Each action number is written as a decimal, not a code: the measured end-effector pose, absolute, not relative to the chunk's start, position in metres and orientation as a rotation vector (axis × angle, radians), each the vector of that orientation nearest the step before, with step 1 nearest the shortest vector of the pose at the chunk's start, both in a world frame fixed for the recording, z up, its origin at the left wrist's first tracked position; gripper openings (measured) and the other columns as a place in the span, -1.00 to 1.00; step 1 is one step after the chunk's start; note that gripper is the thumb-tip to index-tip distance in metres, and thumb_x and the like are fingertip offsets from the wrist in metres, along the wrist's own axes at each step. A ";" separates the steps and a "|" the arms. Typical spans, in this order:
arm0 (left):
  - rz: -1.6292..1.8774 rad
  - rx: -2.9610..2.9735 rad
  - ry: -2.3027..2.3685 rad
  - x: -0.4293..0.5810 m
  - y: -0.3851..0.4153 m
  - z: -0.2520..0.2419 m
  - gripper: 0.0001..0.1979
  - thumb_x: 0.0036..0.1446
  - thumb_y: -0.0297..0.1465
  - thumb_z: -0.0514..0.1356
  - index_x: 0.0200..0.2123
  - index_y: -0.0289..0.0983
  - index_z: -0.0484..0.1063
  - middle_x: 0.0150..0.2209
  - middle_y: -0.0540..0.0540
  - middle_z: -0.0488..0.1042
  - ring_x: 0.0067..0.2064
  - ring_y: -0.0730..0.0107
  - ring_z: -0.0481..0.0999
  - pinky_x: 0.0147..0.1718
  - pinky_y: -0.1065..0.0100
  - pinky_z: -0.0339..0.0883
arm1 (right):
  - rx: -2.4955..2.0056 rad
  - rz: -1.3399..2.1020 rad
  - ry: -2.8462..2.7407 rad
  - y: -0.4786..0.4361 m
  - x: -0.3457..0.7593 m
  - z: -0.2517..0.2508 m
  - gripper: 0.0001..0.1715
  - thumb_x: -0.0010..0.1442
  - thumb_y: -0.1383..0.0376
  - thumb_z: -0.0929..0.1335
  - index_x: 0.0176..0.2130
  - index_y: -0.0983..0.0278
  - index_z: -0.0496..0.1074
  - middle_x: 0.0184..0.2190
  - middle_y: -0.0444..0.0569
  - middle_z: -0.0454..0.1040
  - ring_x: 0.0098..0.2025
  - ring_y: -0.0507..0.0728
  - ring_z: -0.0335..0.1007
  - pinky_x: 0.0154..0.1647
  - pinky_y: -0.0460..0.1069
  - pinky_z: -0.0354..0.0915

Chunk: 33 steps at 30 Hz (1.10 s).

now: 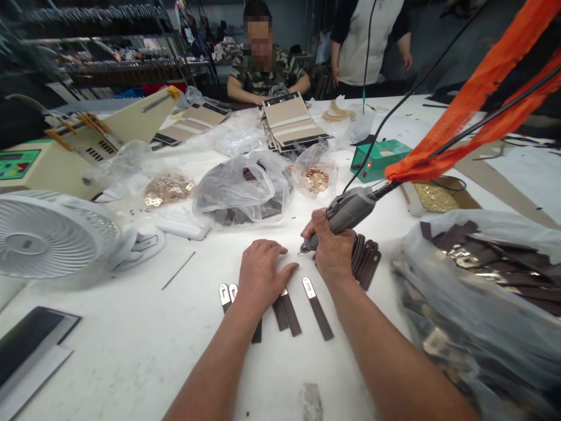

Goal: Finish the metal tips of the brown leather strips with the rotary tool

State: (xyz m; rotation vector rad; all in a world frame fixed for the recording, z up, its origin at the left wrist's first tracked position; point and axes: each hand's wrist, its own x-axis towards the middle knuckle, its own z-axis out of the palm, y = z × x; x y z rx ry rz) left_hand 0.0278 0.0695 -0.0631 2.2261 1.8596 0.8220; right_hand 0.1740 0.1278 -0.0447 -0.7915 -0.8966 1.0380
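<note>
My right hand (pixel 332 248) is wrapped round a grey rotary tool (pixel 346 214), its tip pointing down-left at the white table (pixel 131 351). A black cable runs from the tool up to the right, past an orange strap (pixel 473 111). My left hand (pixel 262 272) lies flat, fingers stretched, pressing on brown leather strips with metal ends (pixel 287 310). One more such strip (pixel 318 308) lies free just right of it. A stack of brown strips (pixel 366 260) sits behind my right hand.
Plastic bags of brown strips (pixel 477 280) (pixel 243 190) and brass fittings (pixel 169 188) (pixel 314 175) surround the work spot. A white fan (pixel 48 234) and a beige machine (pixel 65 158) stand at left. A green box (pixel 379 155) is at right. Two people are across the table.
</note>
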 end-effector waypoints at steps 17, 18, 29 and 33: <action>0.793 2.162 1.827 0.039 0.063 -0.056 -0.80 0.26 -0.19 0.33 -0.22 -0.19 0.64 -0.16 -0.05 0.63 -0.01 0.18 0.52 0.07 0.09 0.31 | -0.721 1.115 -0.811 0.114 0.172 -0.028 -0.34 0.09 -0.12 0.56 -0.20 0.32 0.33 -0.57 -0.21 0.31 -0.57 -0.01 0.31 -0.52 -0.11 0.29; 0.786 2.162 1.823 0.039 0.063 -0.056 -0.81 0.27 -0.20 0.33 -0.23 -0.19 0.64 -0.16 -0.04 0.63 -0.02 0.19 0.51 0.07 0.09 0.30 | -0.715 1.117 -0.813 0.114 0.173 -0.028 -0.35 0.10 -0.11 0.56 -0.20 0.32 0.34 -0.57 -0.20 0.31 -0.57 -0.01 0.31 -0.52 -0.11 0.28; 0.738 2.158 1.814 0.038 0.062 -0.056 -0.85 0.30 -0.25 0.30 -0.24 -0.19 0.62 -0.18 -0.02 0.61 -0.03 0.20 0.50 0.09 0.09 0.28 | -0.782 1.082 -0.818 0.114 0.172 -0.026 -0.32 0.10 -0.17 0.54 -0.26 0.32 0.34 -0.58 -0.19 0.30 -0.56 -0.01 0.31 -0.54 -0.11 0.26; 0.745 2.162 1.810 0.039 0.063 -0.056 -0.86 0.28 -0.27 0.31 -0.26 -0.19 0.61 -0.19 -0.02 0.61 -0.04 0.20 0.50 0.08 0.09 0.28 | -0.768 1.085 -0.825 0.113 0.172 -0.025 -0.34 0.11 -0.17 0.53 -0.26 0.32 0.34 -0.58 -0.19 0.30 -0.57 -0.01 0.31 -0.54 -0.11 0.27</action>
